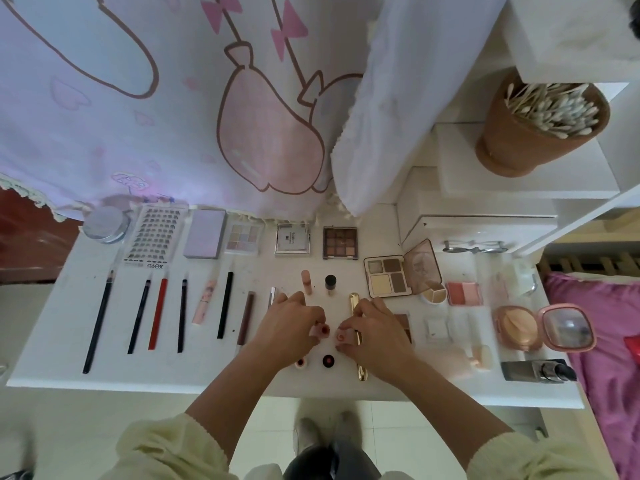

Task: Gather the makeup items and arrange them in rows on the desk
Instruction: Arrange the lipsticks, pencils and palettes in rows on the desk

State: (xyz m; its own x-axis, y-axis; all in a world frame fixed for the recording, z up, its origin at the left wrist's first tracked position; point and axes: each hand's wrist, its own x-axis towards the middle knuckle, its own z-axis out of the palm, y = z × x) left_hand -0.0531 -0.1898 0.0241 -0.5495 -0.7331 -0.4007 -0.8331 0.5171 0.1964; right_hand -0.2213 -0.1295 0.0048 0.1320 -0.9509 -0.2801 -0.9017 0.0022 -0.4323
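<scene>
On the white desk (48,362) palettes line the back row, among them a lash tray (154,237) and a brown eyeshadow palette (340,242). Pencils and tubes lie in a second row, such as a red pencil (158,313). At the middle, my left hand (291,327) pinches a small pink pot with a red top (322,330). My right hand (375,329) pinches a small pot with an orange top (343,337), beside a gold tube (354,303). Two more small pots (300,362) (328,360) stand nearer the front edge.
An open four-pan palette (386,276), a blush (464,293), an open pink compact (540,327) and a dark bottle (536,370) lie at the right. A brown cup of cotton swabs (533,133) stands on white shelves. A printed cloth (138,116) hangs behind the desk.
</scene>
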